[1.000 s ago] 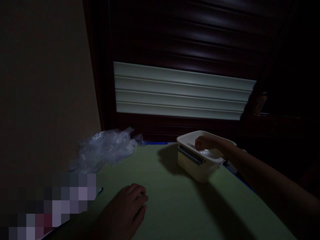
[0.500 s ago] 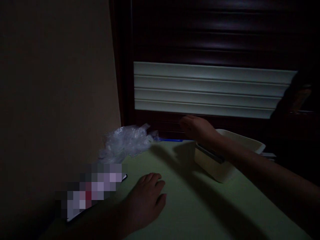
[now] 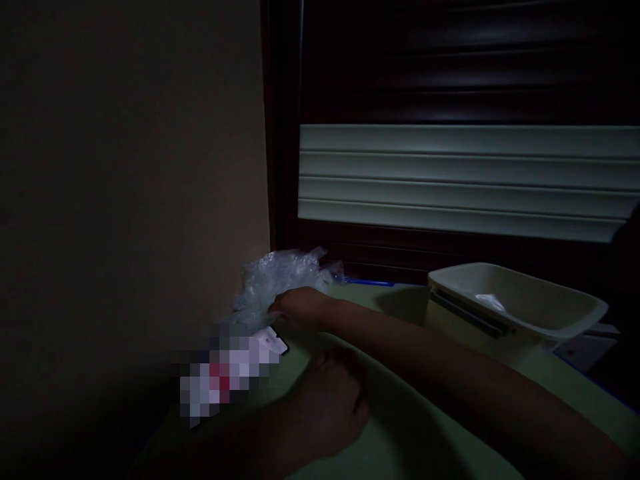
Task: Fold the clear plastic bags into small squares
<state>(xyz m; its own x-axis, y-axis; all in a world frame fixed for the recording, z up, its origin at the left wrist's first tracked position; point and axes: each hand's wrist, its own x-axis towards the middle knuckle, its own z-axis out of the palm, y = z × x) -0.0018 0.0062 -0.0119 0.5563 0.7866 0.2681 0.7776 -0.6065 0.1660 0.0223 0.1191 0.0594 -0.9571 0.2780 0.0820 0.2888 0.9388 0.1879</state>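
My right hand (image 3: 303,308) reaches across to the near edge of a crumpled heap of clear plastic bags (image 3: 280,273), its fingers bent and closed at the plastic. The fingertips are partly hidden behind the hand. My left hand (image 3: 325,400) rests low on the green tabletop (image 3: 395,433), in the shadow of the right arm. Its fingers are loosely bent and apart, with nothing visible in them. A phone with a lit, blurred-out screen (image 3: 240,363) lies left of both hands, just in front of the plastic.
A cream plastic bin (image 3: 520,333) with a dark handle stands at the right; something pale and shiny (image 3: 490,302) is inside it. A wall (image 3: 150,167) borders the left, and a dark slatted panel (image 3: 400,67) with a pale section is behind. A blue strip (image 3: 370,283) lines the far edge.
My right hand has moved left from above the bin to the plastic bags. My left hand has curled slightly. The view has turned left, so things sit farther right.
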